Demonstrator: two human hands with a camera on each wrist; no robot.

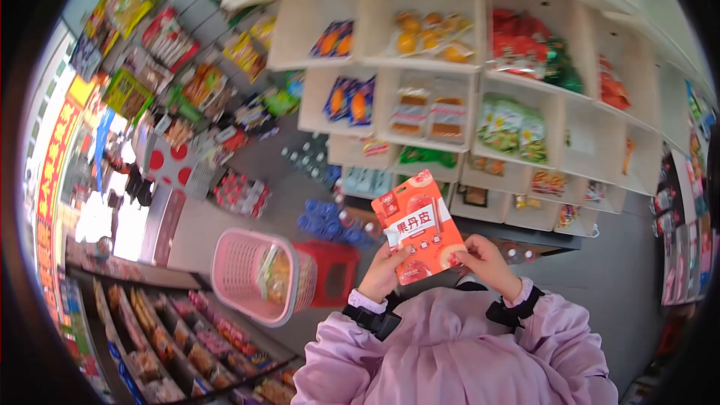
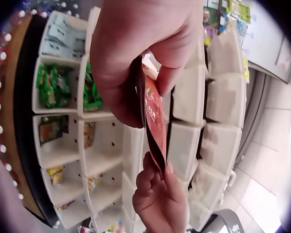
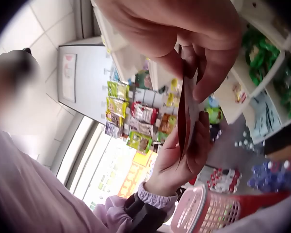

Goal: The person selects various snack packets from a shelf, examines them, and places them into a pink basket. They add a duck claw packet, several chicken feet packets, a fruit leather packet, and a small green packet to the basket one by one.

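A flat red-orange snack pouch [image 1: 420, 217] with a white label and a hang hole is held up in front of the chest, its printed face showing. My left hand [image 1: 380, 274] pinches its lower left edge, thumb on the front. On the opposite side my right hand [image 1: 484, 262] pinches the lower right corner. Seen nearly edge-on in the left wrist view, the pouch [image 2: 155, 119] runs between the left hand [image 2: 140, 43] and the right hand [image 2: 160, 199]. The right wrist view also shows the pouch [image 3: 188, 114] thin and upright, gripped from both sides.
White shelf bins [image 1: 427, 101] with bagged snacks stand ahead. A pink basket [image 1: 259, 236] holding a yellowish packet sits at lower left by a red basket [image 1: 330, 274]. Snack racks [image 1: 180, 330] line the lower left, and bags hang on a wall [image 1: 169, 37]. Drink bottles [image 1: 330, 221] stand on the floor.
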